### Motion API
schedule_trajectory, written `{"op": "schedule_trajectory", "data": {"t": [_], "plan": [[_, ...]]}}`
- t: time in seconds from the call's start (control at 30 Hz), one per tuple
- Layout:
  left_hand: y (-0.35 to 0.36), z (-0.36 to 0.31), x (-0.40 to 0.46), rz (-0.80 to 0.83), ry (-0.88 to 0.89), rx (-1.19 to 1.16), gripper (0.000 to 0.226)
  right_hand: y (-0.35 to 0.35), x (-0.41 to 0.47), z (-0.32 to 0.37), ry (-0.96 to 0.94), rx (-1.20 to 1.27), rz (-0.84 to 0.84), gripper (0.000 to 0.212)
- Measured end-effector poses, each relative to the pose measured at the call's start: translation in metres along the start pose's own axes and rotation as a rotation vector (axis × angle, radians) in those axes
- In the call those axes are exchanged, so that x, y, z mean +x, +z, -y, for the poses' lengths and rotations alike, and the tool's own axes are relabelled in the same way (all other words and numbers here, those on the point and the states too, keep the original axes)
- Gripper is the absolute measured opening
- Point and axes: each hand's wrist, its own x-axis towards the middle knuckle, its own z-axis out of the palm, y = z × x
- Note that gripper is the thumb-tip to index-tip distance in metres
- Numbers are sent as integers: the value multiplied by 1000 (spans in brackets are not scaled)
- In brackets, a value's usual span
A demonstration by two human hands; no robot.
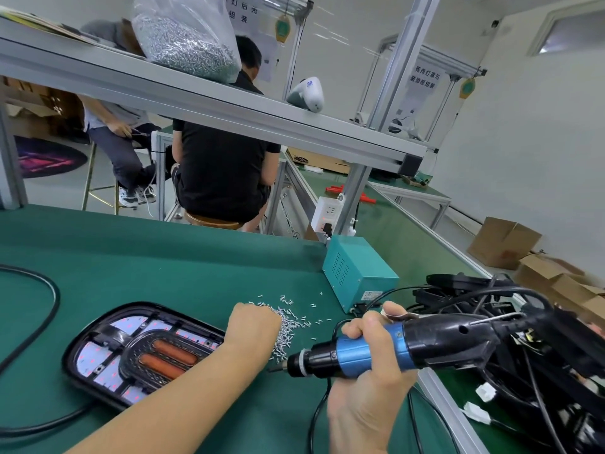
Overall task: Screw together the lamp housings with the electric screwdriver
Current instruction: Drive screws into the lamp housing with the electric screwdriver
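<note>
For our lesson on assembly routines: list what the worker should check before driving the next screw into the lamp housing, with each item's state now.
1. Electric screwdriver gripped by right hand: ok.
2. Loose screws within reach; left hand rests on the pile: ok.
3. Screw picked up in the left hand: cannot tell, fingers hidden.
4. Screw seated on the bit tip: not ok, tip looks bare.
5. Lamp housing lying flat on the mat, inside facing up: ok.
6. Bit lined up over a screw hole: not ok, it points sideways beside the housing.

lamp housing (pixel 144 353) left, screw pile (pixel 288 324) middle, on the table (pixel 163 263)
power supply box (pixel 358 271) behind the screws; cable bundle (pixel 510 322) at right.
</note>
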Motion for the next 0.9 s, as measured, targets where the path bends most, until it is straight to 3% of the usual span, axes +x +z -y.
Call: {"op": "schedule_trajectory", "data": {"t": [0.13,0.27,0.33,0.43,0.53,0.67,0.8,0.9], "plan": [[1,6,-6,-29,-23,21,32,-8,2,7,-109,-8,-21,31],[-7,21,-20,-113,-74,-148,27,-6,4,14,-47,38,-36,27],[-8,35,-37,-212,-91,-411,19,-1,0,19,-32,60,-26,26],[-8,56,-77,-334,-87,-1009,18,0,-4,24,-22,111,-3,25],[-10,70,-109,-462,-178,-1313,19,4,-12,27,1,197,56,22],[-8,79,-134,-380,-310,-1726,11,14,-24,27,64,298,66,16],[1,78,-159,-276,-262,-1995,11,22,-36,24,88,353,90,13],[8,78,-171,-305,-285,-2108,15,26,-44,24,86,342,104,14]]}}
